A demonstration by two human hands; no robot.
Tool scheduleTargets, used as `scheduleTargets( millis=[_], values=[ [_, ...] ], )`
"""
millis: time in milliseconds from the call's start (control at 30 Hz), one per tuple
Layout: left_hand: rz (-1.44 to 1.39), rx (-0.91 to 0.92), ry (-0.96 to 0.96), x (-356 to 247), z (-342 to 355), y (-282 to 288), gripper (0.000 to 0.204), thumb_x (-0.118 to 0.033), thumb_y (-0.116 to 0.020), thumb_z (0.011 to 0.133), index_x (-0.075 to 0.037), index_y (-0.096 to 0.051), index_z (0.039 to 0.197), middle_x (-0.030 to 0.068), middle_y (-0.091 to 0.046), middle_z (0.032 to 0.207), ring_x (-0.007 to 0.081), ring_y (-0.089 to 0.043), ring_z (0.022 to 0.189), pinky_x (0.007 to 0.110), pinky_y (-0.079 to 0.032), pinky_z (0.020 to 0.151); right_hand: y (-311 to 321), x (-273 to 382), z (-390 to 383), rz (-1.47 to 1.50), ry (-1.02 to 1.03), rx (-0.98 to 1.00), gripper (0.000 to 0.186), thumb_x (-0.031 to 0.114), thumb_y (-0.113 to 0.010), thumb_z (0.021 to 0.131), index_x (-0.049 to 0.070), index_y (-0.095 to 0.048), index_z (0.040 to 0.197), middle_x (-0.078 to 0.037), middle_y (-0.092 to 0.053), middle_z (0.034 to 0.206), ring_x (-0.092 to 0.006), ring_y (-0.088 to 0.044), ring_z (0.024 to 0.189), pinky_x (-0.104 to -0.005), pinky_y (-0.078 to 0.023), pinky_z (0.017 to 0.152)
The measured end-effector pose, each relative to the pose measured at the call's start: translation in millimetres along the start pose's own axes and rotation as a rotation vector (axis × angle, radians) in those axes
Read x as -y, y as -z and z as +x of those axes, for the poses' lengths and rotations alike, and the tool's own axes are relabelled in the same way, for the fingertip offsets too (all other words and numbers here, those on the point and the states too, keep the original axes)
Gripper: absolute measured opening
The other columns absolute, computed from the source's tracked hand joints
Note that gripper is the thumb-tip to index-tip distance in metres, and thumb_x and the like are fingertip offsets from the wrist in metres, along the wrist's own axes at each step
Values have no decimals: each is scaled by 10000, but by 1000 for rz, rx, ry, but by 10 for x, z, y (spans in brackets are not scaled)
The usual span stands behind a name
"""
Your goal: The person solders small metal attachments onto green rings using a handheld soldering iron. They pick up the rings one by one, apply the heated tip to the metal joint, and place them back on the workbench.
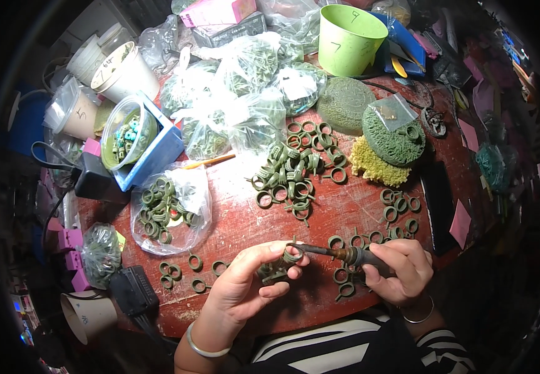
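My left hand (243,274) is closed on green wax rings, with one ring (293,254) pinched upright at the fingertips and others lower in the fingers, partly hidden. My right hand (405,267) grips the dark handle of a soldering iron (321,250). Its thin tip points left and meets the pinched ring or lies right beside it; which one I cannot tell. Below the iron lie loose green rings (346,290), and a larger heap of rings (292,174) spreads beyond my hands.
A transparent bag of rings (170,209) lies at left near a blue tray (169,146) holding a tub. Stuffed plastic bags (245,81) and a lime bucket (351,47) stand far back. Round green blocks (393,143), a yellow sponge (379,165) and a dark flat slab (439,206) are at right.
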State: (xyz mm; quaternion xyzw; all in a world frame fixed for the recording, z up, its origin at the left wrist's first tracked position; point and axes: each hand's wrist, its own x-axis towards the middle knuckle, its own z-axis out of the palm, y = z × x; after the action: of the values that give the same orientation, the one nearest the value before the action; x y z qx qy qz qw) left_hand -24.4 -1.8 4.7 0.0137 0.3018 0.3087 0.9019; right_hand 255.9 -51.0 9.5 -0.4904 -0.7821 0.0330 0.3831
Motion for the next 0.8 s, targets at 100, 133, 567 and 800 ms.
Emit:
scheduleTargets(
  millis=[100, 133, 567, 800],
  values=[
    [0, -17, 2, 2, 1, -6, 325, -145, -494, 1005, 100, -562, 1209, 219, -591, 1111, 186, -561, 887, 151, -394, 470, 2, 3, 1, -5, -2, 9, 347, 181, -831, 789, 41, -721, 1086, -67, -630, 895, -205, -655, 655, -308, -555, 536],
    [0, -9, -1, 4, 2, 4, 321, -147, -496, 1006, 99, -572, 1199, 220, -593, 1112, 186, -562, 887, 151, -395, 471, 5, 6, 2, -4, -1, 12, 348, 180, -831, 789, 41, -720, 1088, -68, -630, 896, -207, -657, 657, -309, -556, 537],
    [8, 1, 0, 2, 3, 0, 332, -154, -503, 1005, 96, -560, 1216, 215, -596, 1112, 174, -566, 889, 151, -402, 475, 9, 10, 1, 1, -3, 18, 348, 165, -835, 781, 43, -719, 1085, -67, -630, 896, -211, -666, 665, -314, -565, 541],
    [2, 5, -8, 5, 1, -2, 320, -148, -501, 1004, 97, -572, 1198, 219, -599, 1111, 179, -568, 882, 153, -401, 469, 21, 13, -5, 10, -11, 6, 345, 168, -836, 781, 41, -720, 1081, -66, -631, 896, -208, -666, 664, -309, -564, 540]
  ],
)
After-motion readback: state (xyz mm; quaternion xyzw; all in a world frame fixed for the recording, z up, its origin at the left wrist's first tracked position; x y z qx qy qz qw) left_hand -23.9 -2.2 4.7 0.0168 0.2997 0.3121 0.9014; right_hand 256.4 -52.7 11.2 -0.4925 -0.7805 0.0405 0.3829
